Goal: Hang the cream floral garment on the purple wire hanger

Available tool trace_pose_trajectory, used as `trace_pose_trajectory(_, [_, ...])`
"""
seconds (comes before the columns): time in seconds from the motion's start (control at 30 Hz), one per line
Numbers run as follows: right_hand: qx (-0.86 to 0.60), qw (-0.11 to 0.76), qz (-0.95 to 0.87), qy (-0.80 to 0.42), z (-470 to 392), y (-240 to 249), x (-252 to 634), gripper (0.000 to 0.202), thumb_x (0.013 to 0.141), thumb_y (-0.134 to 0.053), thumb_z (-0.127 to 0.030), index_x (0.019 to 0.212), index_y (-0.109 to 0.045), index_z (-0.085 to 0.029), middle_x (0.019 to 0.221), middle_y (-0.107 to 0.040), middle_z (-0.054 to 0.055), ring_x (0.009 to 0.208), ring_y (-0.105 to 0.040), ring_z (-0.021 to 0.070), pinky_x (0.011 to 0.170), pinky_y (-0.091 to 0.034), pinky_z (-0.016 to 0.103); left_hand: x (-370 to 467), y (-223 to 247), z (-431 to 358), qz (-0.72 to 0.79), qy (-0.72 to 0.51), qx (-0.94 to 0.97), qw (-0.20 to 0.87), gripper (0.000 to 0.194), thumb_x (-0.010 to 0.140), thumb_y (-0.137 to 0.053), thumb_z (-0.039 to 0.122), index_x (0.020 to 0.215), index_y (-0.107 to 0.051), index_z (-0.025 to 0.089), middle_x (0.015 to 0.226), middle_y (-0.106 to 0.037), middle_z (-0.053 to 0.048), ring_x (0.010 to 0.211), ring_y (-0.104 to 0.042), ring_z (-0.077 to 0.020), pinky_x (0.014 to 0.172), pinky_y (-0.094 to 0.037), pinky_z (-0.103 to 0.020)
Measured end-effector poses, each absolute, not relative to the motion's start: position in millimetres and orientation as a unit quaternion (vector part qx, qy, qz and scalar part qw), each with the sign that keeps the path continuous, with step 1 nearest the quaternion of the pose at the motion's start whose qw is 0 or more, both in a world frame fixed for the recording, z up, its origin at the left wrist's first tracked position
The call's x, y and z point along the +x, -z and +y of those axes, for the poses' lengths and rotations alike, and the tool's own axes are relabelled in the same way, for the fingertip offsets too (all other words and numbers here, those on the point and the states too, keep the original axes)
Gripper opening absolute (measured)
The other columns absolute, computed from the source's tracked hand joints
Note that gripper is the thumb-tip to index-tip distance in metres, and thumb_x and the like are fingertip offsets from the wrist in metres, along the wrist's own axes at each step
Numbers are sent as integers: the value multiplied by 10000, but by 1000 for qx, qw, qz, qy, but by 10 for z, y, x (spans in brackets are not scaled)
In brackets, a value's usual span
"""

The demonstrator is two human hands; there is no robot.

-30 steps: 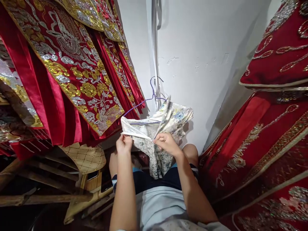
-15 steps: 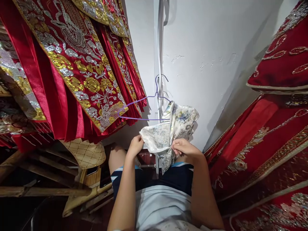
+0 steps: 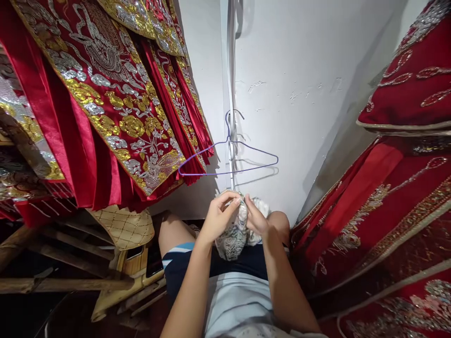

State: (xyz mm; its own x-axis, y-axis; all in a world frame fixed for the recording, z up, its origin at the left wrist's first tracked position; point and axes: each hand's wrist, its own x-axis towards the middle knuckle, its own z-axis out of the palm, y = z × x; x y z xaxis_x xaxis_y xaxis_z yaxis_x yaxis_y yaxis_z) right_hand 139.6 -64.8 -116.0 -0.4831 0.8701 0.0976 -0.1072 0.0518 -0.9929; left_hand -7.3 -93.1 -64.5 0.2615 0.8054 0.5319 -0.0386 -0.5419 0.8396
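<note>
Holding a bunched floral garment in both hands, with a narrow pinch at its upper edge: gathered between thumb and fingertips of the left hand, and gripped from the other side by the right hand, with some fingers hidden by the cloth. Set close together at the fingertips, almost meeting over the fold. Curled on the left, with index finger arched toward the thumb; angled inward on the right, with the wrist bent toward the opposite hand. Stretched forward at both forearms, from either side of a pale shirt, and converging above the lap. Draped below the fingers in loose folds, between the knees and before dark shorts with blue and white side stripes; too crowded there to tell whether touching them. To the left, past the knee, bamboo furniture beside quilted cream cloth. Beyond, to either side, red embroidered costumes with gold and silver work, and red beaded gowns. Straight ahead, above and apart from the hands, a purple hanger, near a white strip running up the pale wall
</note>
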Motion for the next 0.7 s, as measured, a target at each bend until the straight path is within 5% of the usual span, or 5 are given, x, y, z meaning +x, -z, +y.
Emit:
trace_pose_trajectory(0.07, [-269, 406, -593, -641, -679, 1135, 1273, 977, 768, -101, -936, 1032, -675, -191, 903, -684, 127, 976, -638, 293, 814, -516, 424, -142, 660, -891, 280, -535, 702, 378, 250, 935, -613, 392, 1088, -657, 199, 1134, -640, -81, 1115, -577, -221, 1003, -427, -308])
trace_pose_trajectory(0.13, [-198, 401, -580, -681, -688, 1092, 1247, 898, 722, -351, -945, 1029, -672, -165, 878, -690, 120, 909, -661, 279, 774, -532, 393, -265, 721, -829, 294, -491, 719, 394, 374, 950, -567, 467, 1240, -605, 234, 1270, -609, -84, 1225, -534, -239, 1071, -393, -339])
trace_pose_trajectory(0.27, [-149, 284, -628, -709, -702, 889, 1476, 564, 601, -872, -524, 952, -668, -133, 807, -690, 57, 736, -651, 191, 684, -520, 293, -509, 950, -810, 337, -318, 766, 446, 636, 939, -365, 697, 1138, -673, 177, 1118, -687, -96, 1078, -589, -266, 978, -464, -371])
trace_pose_trajectory(0.6, [-357, 391, -773, -349, -385, 262, 1939, 129, 717, -707, -231, 815, -653, -167, 765, -641, 12, 693, -578, 158, 633, -437, 255, -1309, 1148, -914, 524, -131, 821, 182, 538, 940, -444, 594, 690, -631, 156, 633, -598, -17, 606, -509, -159, 607, -338, -267])
trace_pose_trajectory(0.7, [-406, 456, -760, -223, -32, 395, 1813, 371, 716, -612, -150, 1072, -710, -187, 925, -705, 55, 784, -621, 197, 704, -459, 290, -1507, 1010, -824, 542, -147, 823, 78, 519, 977, -392, 541, 732, -664, 173, 741, -682, -64, 737, -603, -218, 727, -408, -315])
